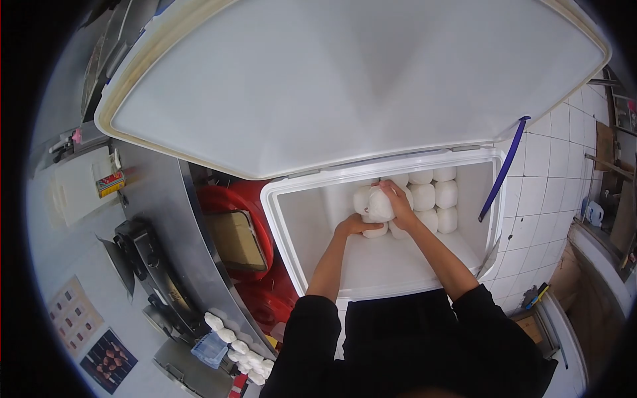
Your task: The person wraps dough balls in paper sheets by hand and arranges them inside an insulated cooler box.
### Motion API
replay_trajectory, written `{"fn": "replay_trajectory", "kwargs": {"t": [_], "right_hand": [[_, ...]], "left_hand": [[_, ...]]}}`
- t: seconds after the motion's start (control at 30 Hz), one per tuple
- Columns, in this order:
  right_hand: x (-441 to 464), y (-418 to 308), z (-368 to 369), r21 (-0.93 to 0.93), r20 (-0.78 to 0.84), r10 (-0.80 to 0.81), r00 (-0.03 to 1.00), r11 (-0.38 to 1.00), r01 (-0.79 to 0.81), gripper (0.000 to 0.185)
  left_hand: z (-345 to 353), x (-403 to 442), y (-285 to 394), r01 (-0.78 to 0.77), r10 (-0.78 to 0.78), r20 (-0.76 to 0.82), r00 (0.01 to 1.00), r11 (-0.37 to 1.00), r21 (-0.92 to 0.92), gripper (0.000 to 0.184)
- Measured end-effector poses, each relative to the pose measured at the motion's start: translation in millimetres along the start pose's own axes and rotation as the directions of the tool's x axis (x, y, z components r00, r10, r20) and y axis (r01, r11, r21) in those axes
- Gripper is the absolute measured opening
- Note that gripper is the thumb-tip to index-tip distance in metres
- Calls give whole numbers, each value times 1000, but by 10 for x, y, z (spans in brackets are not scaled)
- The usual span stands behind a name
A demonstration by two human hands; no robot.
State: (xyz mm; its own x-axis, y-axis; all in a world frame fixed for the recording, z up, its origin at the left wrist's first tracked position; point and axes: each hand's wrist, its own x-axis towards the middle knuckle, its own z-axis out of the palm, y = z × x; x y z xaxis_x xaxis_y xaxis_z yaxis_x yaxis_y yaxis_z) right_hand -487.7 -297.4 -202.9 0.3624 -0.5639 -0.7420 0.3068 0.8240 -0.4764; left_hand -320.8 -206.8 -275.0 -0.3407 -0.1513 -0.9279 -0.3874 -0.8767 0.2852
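Note:
Inside an open white cooler box (318,262), several white rounded lumps are stacked in rows toward the back right; their kind is not clear. My right hand (398,202) is closed around the right side of one white rounded lump (379,205), which sits on top of the others. My left hand (352,226) lies lower and to the left, its fingers against another white rounded lump (375,232). Part of those fingers is hidden by the lumps. More white rounded lumps (446,196) stand to the right of my hands.
The raised cooler lid (332,86) leans back behind the box, with a purple strap (505,169) at its right. Left are red tubs (269,219), a steel counter edge (199,225), a black appliance (156,265) and a row of small white pieces (242,348). White tiles (537,192) lie right.

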Motion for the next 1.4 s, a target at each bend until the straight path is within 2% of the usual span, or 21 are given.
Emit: {"fn": "replay_trajectory", "kwargs": {"t": [0.03,0.1,0.17,0.27,0.37,0.43,0.47,0.53,0.6,0.63,0.7,0.73,0.83,0.87,0.93,1.0,1.13,1.2,1.23,1.3,1.4], "right_hand": [[3,-5,-4,-2,5,-5,1000,1000,5,26],[-18,-20,-5,-22,31,7,999,1000,-6,26],[-77,-109,7,-62,75,34,997,998,-29,26],[-191,-273,-107,-87,165,39,986,996,-25,29],[-219,-276,-454,-217,11,-104,995,971,104,31],[-321,-376,-560,-188,-29,-143,989,973,135,31],[-371,-432,-602,-175,-49,-165,985,973,154,31],[-484,-489,-626,-354,-32,-183,983,921,160,32],[-671,-523,-580,-537,69,-230,971,812,230,36],[-724,-495,-542,-532,101,-126,987,831,161,43],[-791,-417,-451,-532,168,75,983,847,27,61],[-807,-275,-396,-539,152,44,987,841,45,67],[-669,434,-286,-582,137,-102,985,796,164,86],[-583,665,-276,-605,159,-185,970,758,244,92],[-487,786,-262,-634,196,-250,948,706,317,99],[-461,781,-239,-655,215,-216,952,692,305,102],[-583,712,-100,-840,262,-335,905,383,385,103],[-701,630,0,-892,235,-338,911,297,340,103],[-762,527,70,-921,162,-218,963,318,226,99],[-843,290,209,-949,3,31,1000,316,-7,92],[-843,28,443,-999,-21,-62,998,48,-18,78]], "left_hand": [[15,-43,53,-3,6,-51,999,998,58,97],[242,71,-180,-51,176,-462,869,961,272,96],[394,109,-289,-25,248,-591,767,933,359,94],[490,100,-323,-49,203,-533,821,956,289,89],[525,97,-314,-181,256,-527,811,965,189,84],[511,-90,-240,-249,270,-485,832,962,109,83],[473,-156,-187,-230,263,-463,846,965,129,81],[407,-228,-112,-196,252,-418,873,965,173,78],[454,-94,-165,-147,333,-523,784,919,365,68],[481,-74,-182,-106,377,-567,733,886,452,63],[506,-87,-196,-90,339,-548,765,898,431,69],[506,-102,-186,-84,323,-536,780,903,422,73],[372,76,-405,10,-43,-374,926,996,-91,74],[373,-29,-368,-67,-49,-331,942,942,-330,73],[390,-263,-251,-170,-24,-245,969,653,-738,71],[448,-305,-225,-147,-13,-214,977,688,-711,70],[585,-381,-87,-307,131,-326,936,755,-579,72],[613,-225,-220,-340,202,-496,845,918,-206,70],[608,-239,-204,-316,260,-561,786,949,-2,70],[620,-433,-13,-142,218,-551,805,974,177,65],[646,-374,11,-7,210,-584,784,944,330,59]]}}
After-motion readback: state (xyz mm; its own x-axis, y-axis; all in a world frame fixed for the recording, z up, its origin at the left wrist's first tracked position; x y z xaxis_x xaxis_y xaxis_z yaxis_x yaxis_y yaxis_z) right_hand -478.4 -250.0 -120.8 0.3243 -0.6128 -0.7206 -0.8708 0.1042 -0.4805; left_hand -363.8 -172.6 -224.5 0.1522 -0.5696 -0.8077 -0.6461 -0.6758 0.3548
